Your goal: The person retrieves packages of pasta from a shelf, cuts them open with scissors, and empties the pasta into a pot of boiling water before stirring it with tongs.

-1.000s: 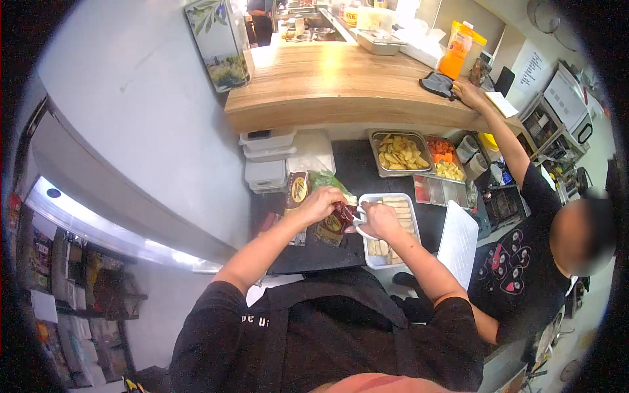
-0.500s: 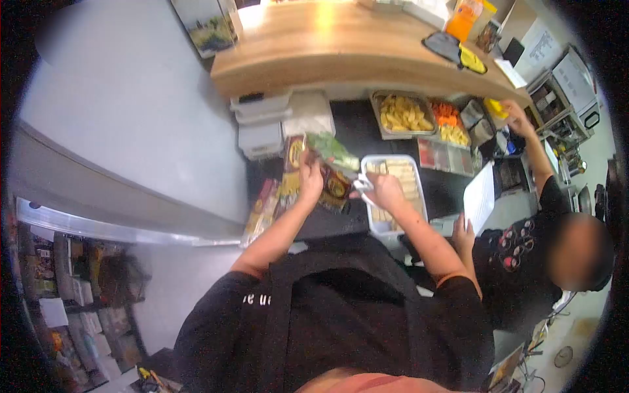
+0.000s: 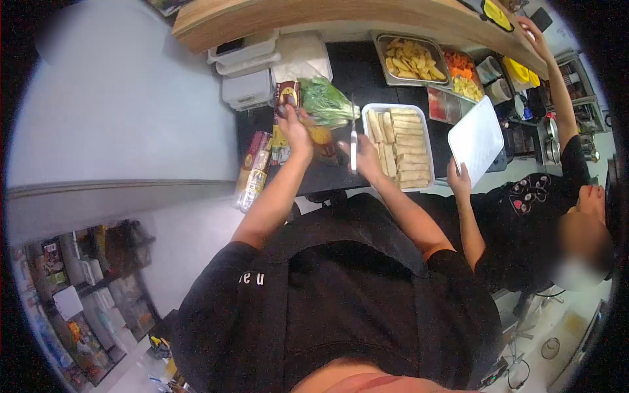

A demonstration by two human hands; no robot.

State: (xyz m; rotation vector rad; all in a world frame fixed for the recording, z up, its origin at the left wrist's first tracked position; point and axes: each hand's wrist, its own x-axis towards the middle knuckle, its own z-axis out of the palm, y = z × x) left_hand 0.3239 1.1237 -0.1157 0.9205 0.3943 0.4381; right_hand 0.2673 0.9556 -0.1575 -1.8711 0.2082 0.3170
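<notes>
Packet [image 3: 320, 136] is held by the left hand's [image 3: 297, 136] fingers over the dark counter [image 3: 354, 65]; the white-handled knife [image 3: 354, 148], gripped in the right hand [image 3: 367, 161], is best kept angled away from them.

The left hand [image 3: 297, 136] covers part of the packet [image 3: 320, 137], whose print is too blurred to read. The blade end of the white-handled tool [image 3: 354, 152] is too blurred to make out, and the right hand's [image 3: 368, 159] fingers are partly hidden. The white lid [image 3: 477, 143] covers part of the sectioned container [image 3: 441, 105]. The top edge cuts off the wooden counter [image 3: 327, 14].
</notes>
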